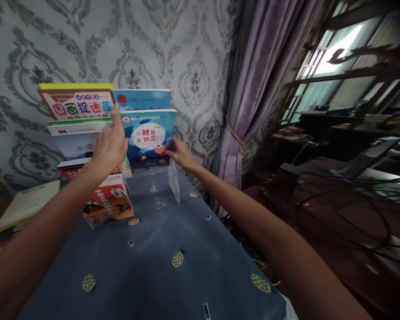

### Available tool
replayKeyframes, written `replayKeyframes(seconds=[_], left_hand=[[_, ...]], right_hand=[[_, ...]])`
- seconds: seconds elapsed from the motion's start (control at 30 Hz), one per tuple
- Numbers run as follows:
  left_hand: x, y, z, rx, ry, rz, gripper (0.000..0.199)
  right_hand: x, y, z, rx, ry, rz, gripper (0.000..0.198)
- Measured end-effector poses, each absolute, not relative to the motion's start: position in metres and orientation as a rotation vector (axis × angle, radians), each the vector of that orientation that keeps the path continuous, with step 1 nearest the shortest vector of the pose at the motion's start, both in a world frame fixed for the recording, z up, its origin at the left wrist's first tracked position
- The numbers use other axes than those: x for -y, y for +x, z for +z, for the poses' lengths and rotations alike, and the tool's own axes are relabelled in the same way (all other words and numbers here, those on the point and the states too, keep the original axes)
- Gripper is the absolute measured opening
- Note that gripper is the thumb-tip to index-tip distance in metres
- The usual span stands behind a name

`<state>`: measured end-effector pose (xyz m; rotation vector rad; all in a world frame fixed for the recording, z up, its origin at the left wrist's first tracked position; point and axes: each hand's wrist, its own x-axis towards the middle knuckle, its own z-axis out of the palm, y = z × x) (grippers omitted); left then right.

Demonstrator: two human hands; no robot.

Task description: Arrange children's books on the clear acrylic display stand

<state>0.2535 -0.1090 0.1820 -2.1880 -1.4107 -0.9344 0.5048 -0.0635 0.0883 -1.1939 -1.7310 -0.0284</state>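
A blue picture book with a white oval and red lettering on its cover stands upright in a clear tiered rack. My right hand pinches its lower right edge, thumb on the cover. At the left edge of the same book is my left hand, closed against it with the index finger pointing up; some of its fingers are hidden. Another blue book shows behind. To the left stand a brown-bordered book, a pale blue-grey book and a red-orange book in front.
The rack stands on a table with a dark blue pineapple-print cloth, against a patterned wall. A pale book lies at the left. Rightward are a tied purple curtain and a dark red surface with tangled black cables.
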Motion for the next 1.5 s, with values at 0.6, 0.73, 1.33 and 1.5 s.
replayKeyframes(seconds=[0.6, 0.73, 1.33, 1.5], left_hand=[[0.105, 0.251, 0.185, 1.385, -2.124, -0.606, 0.059], [0.108, 0.252, 0.18, 1.363, -2.119, -0.451, 0.056], [0.104, 0.245, 0.18, 1.273, -2.293, -0.134, 0.037], [0.109, 0.241, 0.187, 1.304, -2.317, -0.184, 0.038]], right_hand=[[0.06, 0.481, 0.097, 1.355, -1.34, -0.198, 0.042], [0.068, 0.472, 0.1, 1.438, -1.44, -0.331, 0.015], [0.079, 0.421, 0.087, 2.104, -1.278, -0.209, 0.021], [0.079, 0.425, 0.08, 2.085, -1.22, -0.172, 0.023]])
